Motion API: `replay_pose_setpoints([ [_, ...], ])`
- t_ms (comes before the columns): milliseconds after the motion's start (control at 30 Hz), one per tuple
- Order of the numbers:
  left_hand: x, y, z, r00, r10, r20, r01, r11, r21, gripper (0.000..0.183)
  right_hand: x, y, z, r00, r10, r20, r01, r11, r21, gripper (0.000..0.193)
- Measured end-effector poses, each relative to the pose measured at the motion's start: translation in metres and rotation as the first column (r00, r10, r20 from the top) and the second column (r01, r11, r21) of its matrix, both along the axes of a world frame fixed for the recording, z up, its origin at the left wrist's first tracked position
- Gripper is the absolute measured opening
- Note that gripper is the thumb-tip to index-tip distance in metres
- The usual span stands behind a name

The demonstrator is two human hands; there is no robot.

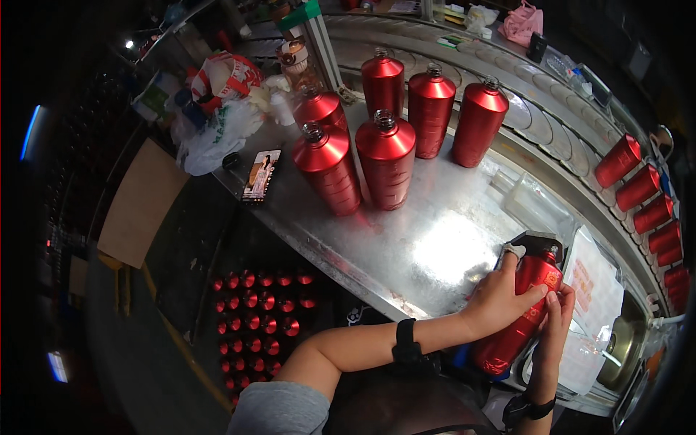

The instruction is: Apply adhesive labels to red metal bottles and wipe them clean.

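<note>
Red bottle (pixel 516 330) tilted at 4 o'clock, neck toward 1. Left hand (pixel 499 299): fingers wrapped round it, nearly closed. Right hand (pixel 554 322): fingers bent, tips on its side; can't tell if gripping. Six upright bottles (pixel 386 163) around 12–1 on metal counter (pixel 442 192); smartphone (pixel 261 176) at 10.

A grey metal table (pixel 428 225) runs diagonally through the middle of the frame, a white glare patch shining on its surface. Behind it, a curved conveyor track (pixel 533 119) sweeps from the top toward the right edge. At lower left lies a dark floor (pixel 134 362) with a yellow line (pixel 181 322); above it sits a tan panel (pixel 141 203). 2 bluish strip lights (pixel 30 133) glow at far left, and 1 small white lamp (pixel 129 44) at upper left.
</note>
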State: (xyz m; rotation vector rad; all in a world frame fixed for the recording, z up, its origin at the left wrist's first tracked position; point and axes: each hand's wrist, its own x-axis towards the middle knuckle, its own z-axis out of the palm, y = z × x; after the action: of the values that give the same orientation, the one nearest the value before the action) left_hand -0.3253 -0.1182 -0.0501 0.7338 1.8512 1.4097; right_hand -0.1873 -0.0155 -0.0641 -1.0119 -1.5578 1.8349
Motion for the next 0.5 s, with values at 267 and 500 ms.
replay_pose_setpoints([
  [267, 0.001, 0.004, 0.006, 0.999, -0.026, -0.019, 0.025, 0.999, -0.029, 0.085, 0.003, -0.003, -0.001, 0.998, -0.032, -0.054, 0.035, 0.998, 0.046, 0.045],
  [500, 0.0, 0.002, -0.01, 0.957, -0.078, 0.278, 0.037, 0.988, 0.149, 0.076, 0.005, -0.002, 0.004, 0.997, 0.047, 0.055, -0.046, 0.999, -0.027, 0.045],
])
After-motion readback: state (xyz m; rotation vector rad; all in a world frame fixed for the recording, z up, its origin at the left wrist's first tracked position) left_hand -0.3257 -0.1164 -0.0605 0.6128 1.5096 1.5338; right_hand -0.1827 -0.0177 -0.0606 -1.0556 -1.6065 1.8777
